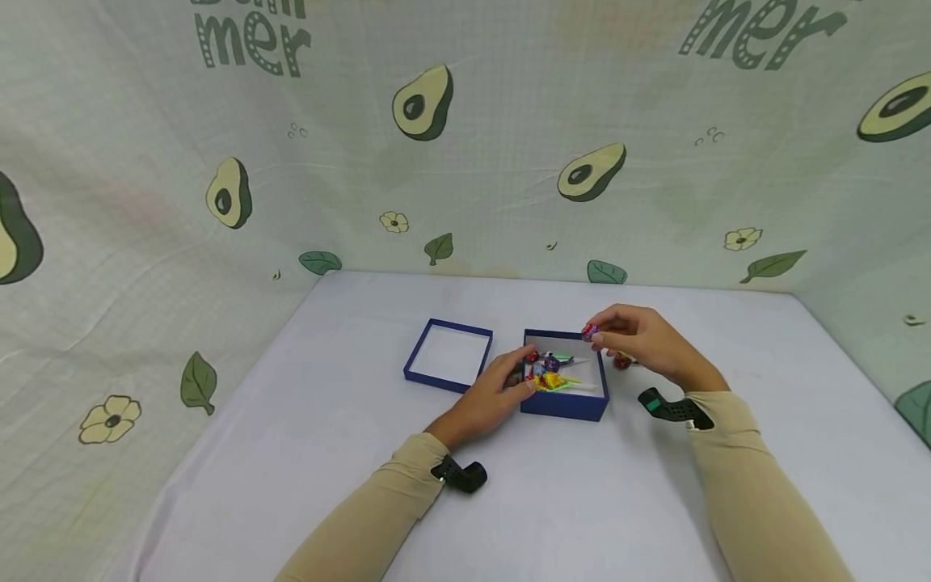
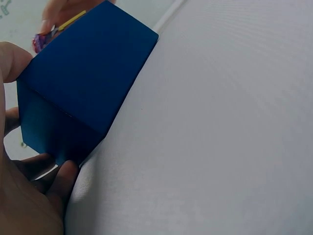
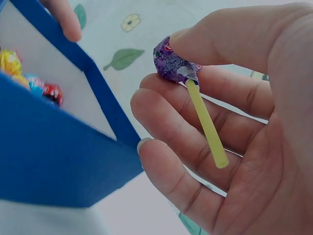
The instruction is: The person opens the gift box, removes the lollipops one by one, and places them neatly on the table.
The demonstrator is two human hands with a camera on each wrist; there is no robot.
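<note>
A blue box [image 1: 562,406] with a white inside stands open on the table. Several wrapped lollipops [image 1: 550,380] lie in it, in yellow, red, blue and purple. My left hand [image 1: 489,398] grips the box at its left end, thumb by the top edge and fingers along the side. Above the box's right rim, my right hand [image 1: 647,338] pinches a lollipop [image 3: 172,62] by its purple wrapped head between thumb and index finger. Its yellow stick [image 3: 208,125] points back toward the palm. The other fingers of that hand are loosely bent.
Left of the box lies its blue-edged lid [image 1: 414,376], white side up. Another wrapped lollipop [image 1: 621,361] lies just right of the box, partly hidden by my right hand. A white cloth covers the table [image 1: 305,453]; a curtain with avocado prints [image 1: 502,202] hangs behind it.
</note>
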